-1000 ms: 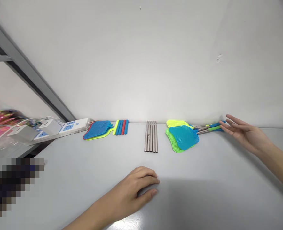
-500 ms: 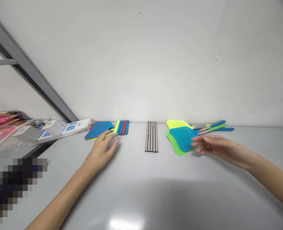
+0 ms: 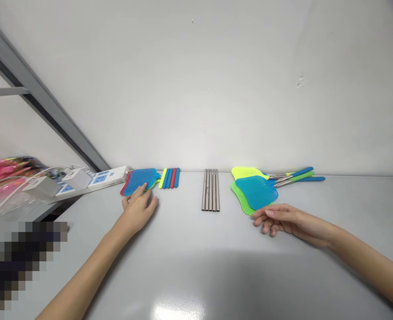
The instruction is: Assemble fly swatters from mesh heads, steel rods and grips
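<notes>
My left hand (image 3: 138, 209) is over the near edge of a small stack of loose fly swatter heads, its index finger on the blue head (image 3: 139, 178). Its thumb and fingers are apart, closed on nothing. A red head (image 3: 125, 190) peeks out beneath the blue one. To the right lies a row of yellow, blue and red handle grips (image 3: 169, 178). Several metal rods (image 3: 210, 191) lie side by side mid-table. My right hand (image 3: 289, 222), empty with loosely bent fingers, hovers by the near edge of several fly swatters (image 3: 256, 191) with rods and grips attached.
A white power strip (image 3: 111, 175) with white plugs (image 3: 76, 178) and cables lies at the left. Beyond it are colourful items in clear plastic (image 3: 6, 173). The white wall (image 3: 203, 89) rises behind the grey table (image 3: 189, 262).
My left hand moved from the table's middle front to the loose heads at the left. My right hand came away from the swatter grips, moving left and nearer. The swatter heads at left shifted slightly.
</notes>
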A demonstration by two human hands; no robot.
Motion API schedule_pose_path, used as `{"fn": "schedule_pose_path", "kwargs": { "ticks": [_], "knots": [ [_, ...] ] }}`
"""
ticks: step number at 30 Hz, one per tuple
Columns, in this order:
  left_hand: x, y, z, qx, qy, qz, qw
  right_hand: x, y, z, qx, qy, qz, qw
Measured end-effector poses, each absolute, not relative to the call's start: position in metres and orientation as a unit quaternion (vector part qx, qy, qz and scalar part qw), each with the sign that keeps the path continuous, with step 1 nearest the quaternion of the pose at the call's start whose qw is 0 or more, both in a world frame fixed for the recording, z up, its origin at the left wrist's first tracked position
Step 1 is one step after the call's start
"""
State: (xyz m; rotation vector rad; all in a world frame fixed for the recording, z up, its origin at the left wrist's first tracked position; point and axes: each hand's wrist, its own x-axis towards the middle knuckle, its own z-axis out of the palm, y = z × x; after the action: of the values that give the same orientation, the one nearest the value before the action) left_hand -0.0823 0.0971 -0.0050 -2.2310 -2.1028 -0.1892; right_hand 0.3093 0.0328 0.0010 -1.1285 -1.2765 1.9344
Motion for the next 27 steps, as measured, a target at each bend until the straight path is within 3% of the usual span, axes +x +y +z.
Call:
{"fn": "schedule_pose_path", "kwargs": {
  "ticks": [7, 21, 27],
  "knots": [
    [-0.075, 0.092, -0.009, -0.741, -0.658, -0.094, 0.092, 0.309, 0.034, -0.005, -0.418, -0.462, 0.725, 0.292],
    [-0.034, 0.049, 0.028, -0.766, -0.533, -0.318, 0.165, 0.303, 0.030, -0.003, -0.422, -0.476, 0.714, 0.292],
    [-0.027, 0.033, 0.040, -0.708, -0.528, -0.467, 0.045, 0.301, 0.029, -0.001, -0.431, -0.482, 0.705, 0.292]
  ]
}}
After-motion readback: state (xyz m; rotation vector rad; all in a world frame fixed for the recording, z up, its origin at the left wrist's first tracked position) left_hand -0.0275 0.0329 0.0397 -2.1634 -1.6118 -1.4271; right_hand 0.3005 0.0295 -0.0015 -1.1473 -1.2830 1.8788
